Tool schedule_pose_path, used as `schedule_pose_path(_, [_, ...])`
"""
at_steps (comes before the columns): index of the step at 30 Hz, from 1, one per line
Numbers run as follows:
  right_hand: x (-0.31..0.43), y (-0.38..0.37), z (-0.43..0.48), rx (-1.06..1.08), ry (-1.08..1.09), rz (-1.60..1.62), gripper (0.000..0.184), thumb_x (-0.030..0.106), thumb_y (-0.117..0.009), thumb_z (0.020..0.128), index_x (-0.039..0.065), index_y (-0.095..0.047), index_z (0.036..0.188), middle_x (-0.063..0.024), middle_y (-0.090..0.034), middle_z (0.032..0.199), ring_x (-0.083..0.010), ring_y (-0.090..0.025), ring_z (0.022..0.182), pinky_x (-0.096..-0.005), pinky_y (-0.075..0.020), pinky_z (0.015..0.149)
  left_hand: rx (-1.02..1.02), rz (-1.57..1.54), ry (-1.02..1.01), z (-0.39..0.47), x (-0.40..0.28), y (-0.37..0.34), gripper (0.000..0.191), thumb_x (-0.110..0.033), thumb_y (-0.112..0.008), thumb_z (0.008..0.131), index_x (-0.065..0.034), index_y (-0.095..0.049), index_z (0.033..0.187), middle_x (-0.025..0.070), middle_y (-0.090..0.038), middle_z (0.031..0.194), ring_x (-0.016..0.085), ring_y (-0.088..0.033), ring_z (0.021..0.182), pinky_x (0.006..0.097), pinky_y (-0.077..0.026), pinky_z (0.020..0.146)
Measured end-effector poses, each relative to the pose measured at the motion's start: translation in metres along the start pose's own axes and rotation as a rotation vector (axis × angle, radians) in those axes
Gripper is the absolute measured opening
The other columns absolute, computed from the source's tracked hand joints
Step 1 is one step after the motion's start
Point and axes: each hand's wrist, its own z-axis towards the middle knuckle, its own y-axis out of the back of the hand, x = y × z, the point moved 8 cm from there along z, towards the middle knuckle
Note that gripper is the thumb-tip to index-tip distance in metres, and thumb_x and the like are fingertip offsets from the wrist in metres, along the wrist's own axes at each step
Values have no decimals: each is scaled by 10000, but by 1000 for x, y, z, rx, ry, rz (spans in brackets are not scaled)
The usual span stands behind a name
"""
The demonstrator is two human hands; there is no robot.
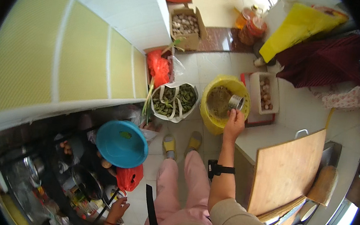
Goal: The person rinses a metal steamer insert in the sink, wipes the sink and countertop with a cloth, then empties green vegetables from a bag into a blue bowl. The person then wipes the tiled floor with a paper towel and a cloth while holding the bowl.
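Note:
My right hand (pixel 234 125) grips the rim or handle of a metal cup (pixel 236 102), which is tilted over a bucket lined with a yellow plastic bag (pixel 204 110). Murky brown contents (pixel 218 99) fill the lower part of that bucket. At the lower left, my left hand (pixel 119 209) has its fingers spread apart and shows nothing in it. It is close to a red plastic bag (pixel 130 177) and a pan's dark handle. A blue plastic basin (pixel 122 143) with a green leaf inside stands above that bag.
Left of the bucket stands a white tote bag of green leaves (pixel 176 102); right of it, a white foam box of eggs (pixel 266 92). A large wooden board (pixel 287 171) leans near my right arm. Pans and packages crowd the lower left. A cardboard box (pixel 189 42) sits farther ahead.

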Motion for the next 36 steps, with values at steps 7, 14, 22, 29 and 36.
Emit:
schedule_pose_path(7, [-195,-87,33,73,-578,1133,233,219,-491,1028,14,-534,1133,-86,-607,972,-181,-607,798,-362,-573,774,28,-44,65,93,10,-13,428,-151,-705,855,-4,-587,1240,145,-676,1130,224,-659,1000,347,-517,854])
schedule_pose_path(14, [-324,-130,10,-150,-1041,1220,237,188,-549,995,9,-513,1148,-117,-603,969,-216,-629,847,-408,-586,821,120,94,19,144,-4,-19,382,-107,-671,876,4,-581,1231,153,-673,1118,223,-657,1000,335,-524,838])
schedule_pose_path(22, [-286,-70,33,-8,-845,890,345,20,-497,982,48,-450,1323,-114,-604,905,-204,-638,783,-357,-588,766,82,-245,71,165,-31,-10,345,-102,-655,902,16,-576,1217,126,-674,1098,187,-651,990,310,-518,862])
schedule_pose_path(29, [-295,-35,23,-80,-936,448,454,-44,-462,967,101,-494,1396,-87,-613,904,-151,-602,639,-302,-556,583,152,-67,71,169,-31,-18,340,-112,-662,896,12,-587,1204,142,-678,1092,196,-655,978,313,-522,835])
schedule_pose_path(36, [-289,-27,17,-64,-1048,159,369,-31,-507,960,40,-542,1321,-88,-584,963,-144,-589,663,-291,-556,620,119,-96,-2,177,-43,-14,338,-96,-625,924,12,-559,1238,120,-660,1128,182,-641,1005,311,-528,856])
